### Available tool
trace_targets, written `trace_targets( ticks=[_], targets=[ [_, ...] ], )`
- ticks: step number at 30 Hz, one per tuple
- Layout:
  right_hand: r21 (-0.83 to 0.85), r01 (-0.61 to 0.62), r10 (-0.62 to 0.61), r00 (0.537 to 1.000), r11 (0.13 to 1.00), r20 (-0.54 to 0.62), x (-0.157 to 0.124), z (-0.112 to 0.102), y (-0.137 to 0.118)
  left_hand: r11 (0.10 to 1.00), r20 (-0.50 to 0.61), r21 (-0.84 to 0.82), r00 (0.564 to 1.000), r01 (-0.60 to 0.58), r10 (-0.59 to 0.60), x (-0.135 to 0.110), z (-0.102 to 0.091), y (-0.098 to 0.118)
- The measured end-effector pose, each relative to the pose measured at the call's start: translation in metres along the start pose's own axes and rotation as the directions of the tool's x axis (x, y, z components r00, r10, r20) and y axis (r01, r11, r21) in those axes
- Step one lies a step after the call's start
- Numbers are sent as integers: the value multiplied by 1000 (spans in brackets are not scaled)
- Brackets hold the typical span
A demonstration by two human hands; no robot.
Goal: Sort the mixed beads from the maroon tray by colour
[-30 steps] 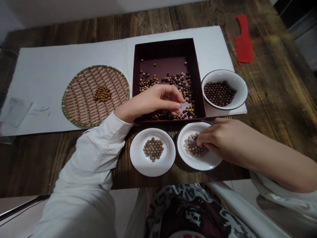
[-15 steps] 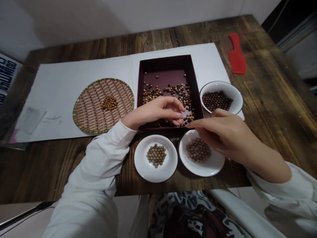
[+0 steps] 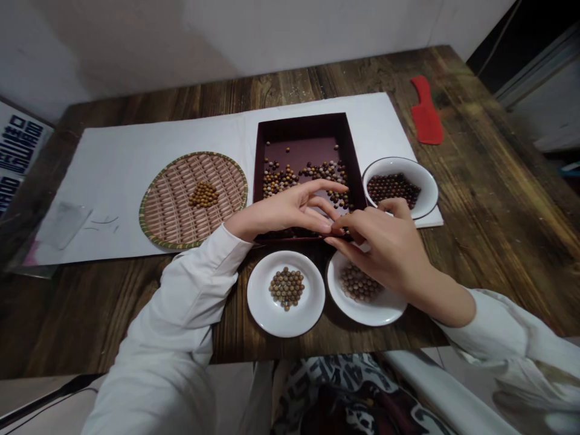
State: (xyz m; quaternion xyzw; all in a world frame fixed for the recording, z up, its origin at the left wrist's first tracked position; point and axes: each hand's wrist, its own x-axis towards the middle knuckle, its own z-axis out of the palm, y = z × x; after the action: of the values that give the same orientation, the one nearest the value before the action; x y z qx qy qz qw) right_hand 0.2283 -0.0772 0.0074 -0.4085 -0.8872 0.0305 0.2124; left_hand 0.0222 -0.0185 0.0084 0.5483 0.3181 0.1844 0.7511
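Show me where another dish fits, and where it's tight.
Bare white paper lies left of the woven tray; bare wood right of the white bowl. Tight: between the maroon box and two plates, at both hands.

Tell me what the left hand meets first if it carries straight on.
Probably the right hand, just ahead of the left hand above the maroon box's near wall; depth is hard to judge.
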Motion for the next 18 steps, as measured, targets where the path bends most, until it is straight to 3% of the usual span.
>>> trace_targets(
  ticks=[18],
  targets=[
    [32,-7,7,1000,999,3,-4,5,4,997,40,62,998,-47,45,-2,-1,-2]
  ],
)
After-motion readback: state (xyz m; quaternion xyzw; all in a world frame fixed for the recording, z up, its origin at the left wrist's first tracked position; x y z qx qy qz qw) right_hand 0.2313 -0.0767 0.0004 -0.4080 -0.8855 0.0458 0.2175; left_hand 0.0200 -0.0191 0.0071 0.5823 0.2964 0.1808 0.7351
